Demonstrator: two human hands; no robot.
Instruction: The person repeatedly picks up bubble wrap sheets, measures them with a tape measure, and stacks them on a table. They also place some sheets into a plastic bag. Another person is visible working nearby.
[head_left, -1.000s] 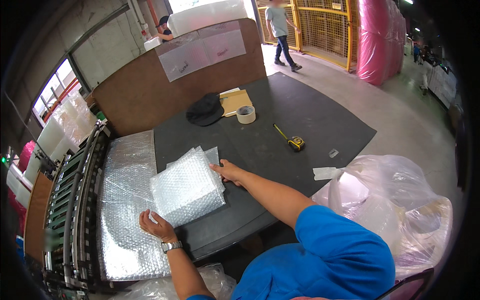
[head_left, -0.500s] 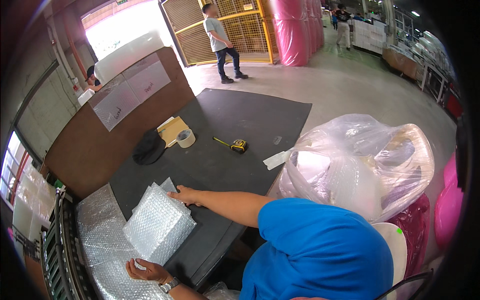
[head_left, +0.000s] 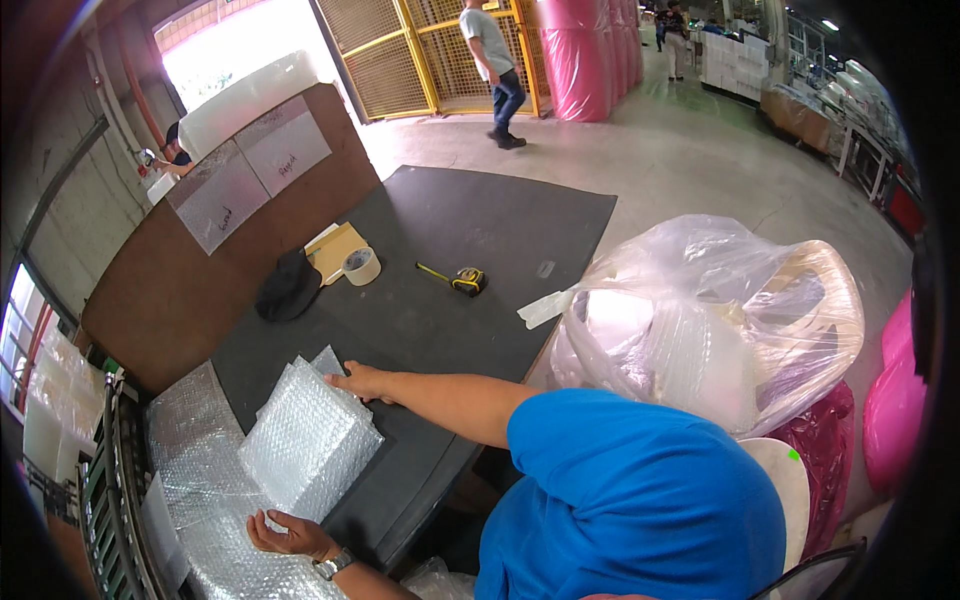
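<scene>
A stack of clear bubble-wrap sheets or bags (head_left: 308, 435) lies on the near left part of a black-topped table (head_left: 500, 225). My right hand (head_left: 362, 382) is at the stack's far right corner, its fingers closed over the edge. My left hand (head_left: 292, 535), with a watch on the wrist, is beside the near edge of the stack, palm turned up, fingers apart and loosely curled, holding nothing. Under and left of the stack spreads a larger bubble-wrap sheet (head_left: 200, 430). The underside of the stack is hidden.
Farther up the table are a black cap (head_left: 288, 288), a tape roll (head_left: 361, 266) on brown card and a yellow-black tape measure (head_left: 467, 281). A brown board (head_left: 140, 300) stands along the left. A large clear plastic bag (head_left: 700, 320) bulges at the right. A person (head_left: 492, 70) walks beyond.
The whole view has shifted slightly. Both my hands keep nearly the same place at the stack. The person beyond the table has walked to the right.
</scene>
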